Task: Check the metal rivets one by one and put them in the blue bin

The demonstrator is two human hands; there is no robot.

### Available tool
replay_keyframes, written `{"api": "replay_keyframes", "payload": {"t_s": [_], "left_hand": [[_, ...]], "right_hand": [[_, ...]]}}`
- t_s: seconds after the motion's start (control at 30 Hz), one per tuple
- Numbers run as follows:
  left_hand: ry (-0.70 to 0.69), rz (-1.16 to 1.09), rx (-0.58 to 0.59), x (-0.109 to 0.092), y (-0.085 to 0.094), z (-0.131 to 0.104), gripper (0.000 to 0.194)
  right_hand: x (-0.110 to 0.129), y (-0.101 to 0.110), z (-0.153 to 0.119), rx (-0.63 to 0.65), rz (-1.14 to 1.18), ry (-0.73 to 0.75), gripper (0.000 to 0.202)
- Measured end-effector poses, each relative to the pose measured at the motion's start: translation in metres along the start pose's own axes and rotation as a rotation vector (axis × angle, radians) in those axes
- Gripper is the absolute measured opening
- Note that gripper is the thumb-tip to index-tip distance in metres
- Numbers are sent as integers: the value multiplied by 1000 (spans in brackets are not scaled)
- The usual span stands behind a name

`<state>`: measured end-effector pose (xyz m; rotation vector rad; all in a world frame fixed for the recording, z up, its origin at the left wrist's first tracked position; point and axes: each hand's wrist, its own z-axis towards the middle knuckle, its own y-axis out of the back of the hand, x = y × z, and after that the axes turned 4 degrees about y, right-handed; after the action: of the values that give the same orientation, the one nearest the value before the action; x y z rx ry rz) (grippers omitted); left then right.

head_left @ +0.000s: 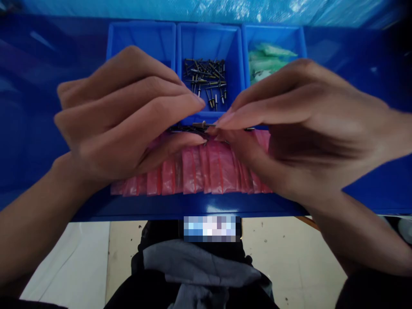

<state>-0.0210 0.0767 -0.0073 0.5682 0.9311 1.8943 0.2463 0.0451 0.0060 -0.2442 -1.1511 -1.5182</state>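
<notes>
My right hand [289, 124] pinches a blind rivet [203, 124] between thumb and fingertips, its head pointing left. My left hand [135, 116] faces it from the other side. The left thumb and index fingertip stand apart around the rivet's end, with a gap to it. Behind that gap, several dark rivets [188, 128] lie near the top of the pink bags; the fingers partly hide them. A row of pink zip bags [222, 171] lies beneath both hands, overlapping side by side.
Three blue bins stand behind my hands. The middle bin [210, 34] holds many loose rivets [206, 79], and the right bin [273, 30] holds green bags [270, 60]. The left bin [141, 32] is partly hidden. The blue table's front edge [128, 214] lies close to my lap.
</notes>
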Motion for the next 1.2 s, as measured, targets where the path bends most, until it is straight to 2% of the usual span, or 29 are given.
{"api": "replay_keyframes", "payload": {"t_s": [0.07,0.17,0.27,0.33,0.4,0.43,0.57,0.6,0.7,0.73,0.8,0.87,0.93,1.0,1.1,1.2], "left_hand": [[-18,-10,7,0,4,-1,52],[-16,-20,-5,2,7,-3,50],[-8,-11,14,5,6,-5,56],[-22,-1,17,5,5,-5,53],[-29,1,10,3,4,-5,45],[5,-7,17,2,4,-5,41],[278,-31,108,-6,7,-4,31],[284,-22,111,-6,7,-4,29],[150,-4,15,-6,6,-5,25],[163,-15,3,-6,5,-4,26],[249,-40,47,-7,5,-3,27],[305,-36,107,-7,5,-3,27],[224,-13,59,-7,4,-2,22],[190,-27,30,-6,4,-2,26],[306,-71,77,-9,6,-2,31],[355,-21,95,-15,10,-1,20]], "right_hand": [[4,-2,-2,-32,97,-20,17],[6,-6,-4,-149,287,-19,23],[4,-7,-5,-165,317,-74,26],[2,-6,-6,-174,283,-56,22],[0,-5,-6,-152,215,-42,19],[-1,-5,-6,-126,179,-52,23],[-1,-8,-1,-26,107,-100,57],[-1,-9,1,-15,101,-96,62],[0,-10,5,11,82,-82,69],[0,-9,5,21,75,-78,70],[1,-7,3,41,65,-77,67],[1,-5,-2,10,98,-102,49],[2,-5,-6,-91,217,-105,27],[2,-6,-8,-174,346,-99,15],[2,-7,-9,-172,381,-135,16],[5,-8,-8,-160,387,-146,17]]}}
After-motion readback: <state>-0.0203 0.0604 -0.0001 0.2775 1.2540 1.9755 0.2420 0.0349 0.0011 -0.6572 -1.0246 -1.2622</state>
